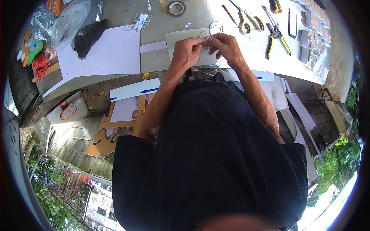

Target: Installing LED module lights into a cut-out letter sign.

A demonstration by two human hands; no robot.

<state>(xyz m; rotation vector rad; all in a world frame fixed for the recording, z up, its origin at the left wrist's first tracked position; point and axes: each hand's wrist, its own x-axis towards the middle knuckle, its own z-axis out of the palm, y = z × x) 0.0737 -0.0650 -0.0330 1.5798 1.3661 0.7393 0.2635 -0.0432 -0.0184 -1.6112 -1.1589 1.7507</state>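
Note:
Above the grey sheet (171,38) on the table, my left hand (187,53) and my right hand (227,47) meet with their fingertips pinched together. Between them is a thin white wire (216,25) that loops up past my right fingers. A small blue-and-white piece (207,37) shows at the fingertips; its exact kind is too small to make out. Further up lies a similar loose blue-and-white piece (187,25). To the left rests a bundle of white wire with blue-and-white pieces (141,22).
On the right lie scissors (243,24), yellow-and-black pliers (274,35) and a yellow-and-black cutter (275,5). A tape roll (176,8) sits at the far side. White sheet (104,52), plastic bags (71,25) and red wire (40,65) occupy the left. Cut-out tan board (104,134) leans below.

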